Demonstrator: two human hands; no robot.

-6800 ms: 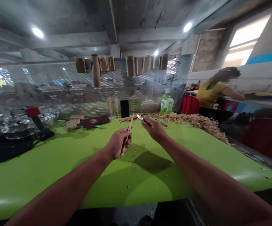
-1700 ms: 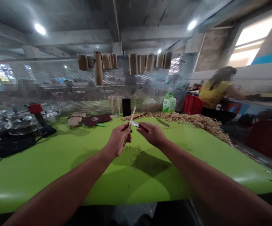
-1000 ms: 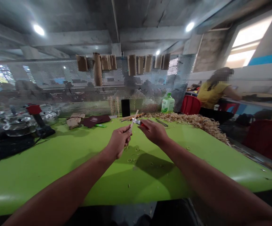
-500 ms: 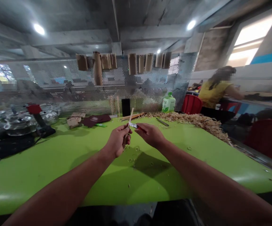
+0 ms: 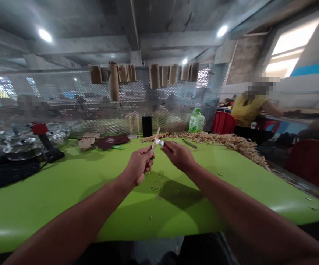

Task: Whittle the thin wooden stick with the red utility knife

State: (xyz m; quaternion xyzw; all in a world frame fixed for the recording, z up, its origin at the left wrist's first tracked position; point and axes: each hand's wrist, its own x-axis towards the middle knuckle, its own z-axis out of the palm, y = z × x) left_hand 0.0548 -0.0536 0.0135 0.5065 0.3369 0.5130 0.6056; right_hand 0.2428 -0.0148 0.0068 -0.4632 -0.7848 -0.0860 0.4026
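My left hand (image 5: 140,163) is closed round a thin pale wooden stick (image 5: 157,134), which points up and away from me. In my right hand (image 5: 180,154) is a knife (image 5: 159,142) with a silvery front part and a red handle, mostly covered by my fingers. The knife's front end meets the stick just above my left fingertips. Several curled wood shavings (image 5: 155,188) lie on the green table (image 5: 115,213) below my hands.
A heap of shavings (image 5: 225,141) runs along the back right edge. Behind my hands stand a dark phone (image 5: 147,126) and a green-capped bottle (image 5: 196,120). Dark sandpaper sheets (image 5: 112,141) and shiny metal kettles (image 5: 20,145) are to the left. A person in yellow (image 5: 246,110) sits at right.
My right hand and the knife have moved slightly up along the stick, away from my left fingers. The stick leans a little more to the right.
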